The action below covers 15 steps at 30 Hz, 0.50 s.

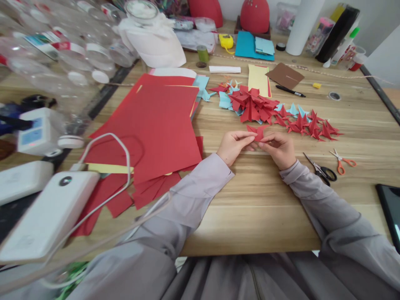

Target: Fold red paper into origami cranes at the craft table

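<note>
Between my two hands is a small folded piece of red paper (259,133), held just above the table. My left hand (234,146) pinches its left side, and my right hand (279,149) grips the right side with thumb and fingers. Right behind it lies a heap of folded red paper pieces (251,104), with light blue ones (225,100) tucked beneath. Several red paper cranes (312,125) spread to the right of the heap, with a few light blue cranes among them. Fingers cover part of the paper I hold.
Large red sheets (156,129) and cut red strips lie left of my hands. Black-handled scissors (321,168) and orange-handled scissors (342,161) rest at right, near a dark phone (390,212). A white power bank (50,216) with a cable and clear plastic bottles (71,54) occupy the left.
</note>
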{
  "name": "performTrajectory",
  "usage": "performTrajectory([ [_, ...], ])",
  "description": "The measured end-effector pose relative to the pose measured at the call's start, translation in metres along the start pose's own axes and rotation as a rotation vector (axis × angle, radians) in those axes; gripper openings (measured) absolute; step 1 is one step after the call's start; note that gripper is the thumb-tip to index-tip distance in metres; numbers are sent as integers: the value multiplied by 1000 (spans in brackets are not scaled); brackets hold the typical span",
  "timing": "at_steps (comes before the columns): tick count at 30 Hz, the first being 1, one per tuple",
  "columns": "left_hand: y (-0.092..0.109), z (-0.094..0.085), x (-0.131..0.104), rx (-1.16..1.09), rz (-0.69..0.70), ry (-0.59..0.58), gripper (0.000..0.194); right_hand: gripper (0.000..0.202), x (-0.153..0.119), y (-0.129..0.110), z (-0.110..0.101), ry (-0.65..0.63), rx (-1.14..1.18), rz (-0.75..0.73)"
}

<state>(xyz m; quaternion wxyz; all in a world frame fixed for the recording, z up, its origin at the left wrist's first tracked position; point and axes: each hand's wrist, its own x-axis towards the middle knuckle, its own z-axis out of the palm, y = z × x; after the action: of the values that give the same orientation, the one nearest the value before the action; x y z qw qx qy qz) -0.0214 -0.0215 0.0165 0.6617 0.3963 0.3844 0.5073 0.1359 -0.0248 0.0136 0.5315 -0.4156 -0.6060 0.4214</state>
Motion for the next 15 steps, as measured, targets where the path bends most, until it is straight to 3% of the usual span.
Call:
performTrajectory([
  [15, -3, 4, -1, 57, 75, 83, 28, 26, 1, 4, -1, 60, 105, 95],
])
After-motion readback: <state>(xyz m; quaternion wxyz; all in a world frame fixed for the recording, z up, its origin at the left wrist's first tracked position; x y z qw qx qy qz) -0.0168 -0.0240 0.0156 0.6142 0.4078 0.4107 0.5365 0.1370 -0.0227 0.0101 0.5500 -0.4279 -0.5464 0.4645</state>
